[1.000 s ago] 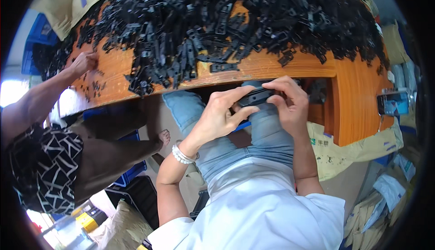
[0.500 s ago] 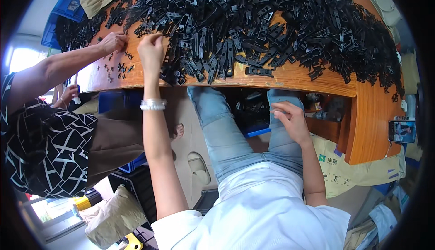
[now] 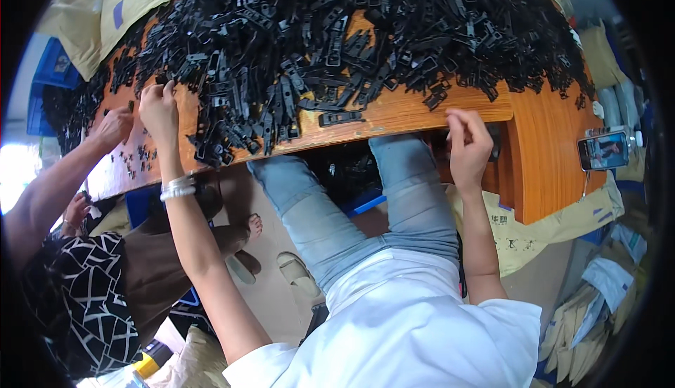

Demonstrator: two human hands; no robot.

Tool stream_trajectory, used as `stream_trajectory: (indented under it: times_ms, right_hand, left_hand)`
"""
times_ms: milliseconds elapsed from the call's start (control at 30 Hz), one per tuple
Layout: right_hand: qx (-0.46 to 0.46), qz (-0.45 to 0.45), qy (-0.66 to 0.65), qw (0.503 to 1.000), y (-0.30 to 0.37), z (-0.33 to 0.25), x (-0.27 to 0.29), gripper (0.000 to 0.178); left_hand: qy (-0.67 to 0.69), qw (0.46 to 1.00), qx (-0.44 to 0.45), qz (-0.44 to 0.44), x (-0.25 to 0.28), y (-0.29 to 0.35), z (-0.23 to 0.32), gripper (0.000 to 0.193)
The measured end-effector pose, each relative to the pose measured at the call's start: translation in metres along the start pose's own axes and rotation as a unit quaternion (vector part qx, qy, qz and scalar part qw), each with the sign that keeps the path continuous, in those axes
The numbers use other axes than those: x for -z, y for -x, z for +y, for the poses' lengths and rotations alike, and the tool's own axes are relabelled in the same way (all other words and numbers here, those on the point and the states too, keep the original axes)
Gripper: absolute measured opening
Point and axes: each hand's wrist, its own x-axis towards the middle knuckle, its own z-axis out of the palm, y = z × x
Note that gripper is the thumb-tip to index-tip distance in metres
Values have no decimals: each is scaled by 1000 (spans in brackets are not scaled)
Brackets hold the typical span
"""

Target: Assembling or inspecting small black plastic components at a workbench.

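My left hand (image 3: 159,110) is over the left part of the wooden table (image 3: 411,121), fingers bent in a pinch beside a dark bit at the pile's edge. What sits between those fingertips is too small to make out. Just off the table's front edge, my right hand (image 3: 470,147) is raised with loosely bent fingers, and nothing shows in it. A huge heap of black plastic clip-like parts (image 3: 281,43) covers most of the tabletop. One single black clip (image 3: 341,118) lies near the front edge. Tiny dark pieces (image 3: 140,157) are scattered below my left hand.
At my left, a co-worker's hand (image 3: 114,126) reaches over the table, pinching a small dark piece. Tan sacks (image 3: 137,8) and a blue crate (image 3: 53,82) stand at the far left. A propped phone (image 3: 602,151) is on the right. Under the table is an open space with dark contents.
The view has swung, so the table sits further left. My right hand has risen from above my lap to the table edge. The co-worker's hand has drawn slightly away from the heap.
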Motion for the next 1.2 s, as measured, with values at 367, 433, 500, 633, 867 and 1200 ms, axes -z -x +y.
stream_trajectory:
  times_ms: [367, 433, 500, 633, 867, 1200]
  right_hand:
    - [10, -8, 218, 976, -32, 6, -4, 18]
    - [-50, -45, -16, 998, -33, 15, -5, 17]
    - [-100, -95, -125, 983, -29, -1, 2, 16]
    - [-50, -141, -266, 952, -4, -14, 2, 11]
    - [191, -158, -96, 964, 1, -27, 2, 12]
    - [153, -92, -133, 975, 9, -19, 10, 16]
  left_hand:
    - [473, 804, -8, -361, 32, 149, 202, 32]
    - [505, 758, 66, -408, 19, 166, 215, 34]
    - [548, 722, 94, -412, 7, 179, 222, 35]
    - [574, 689, 113, -427, 9, 181, 234, 35]
    - [594, 651, 128, -454, 31, 169, 239, 33]
    - [553, 744, -96, -363, 7, 132, 247, 14]
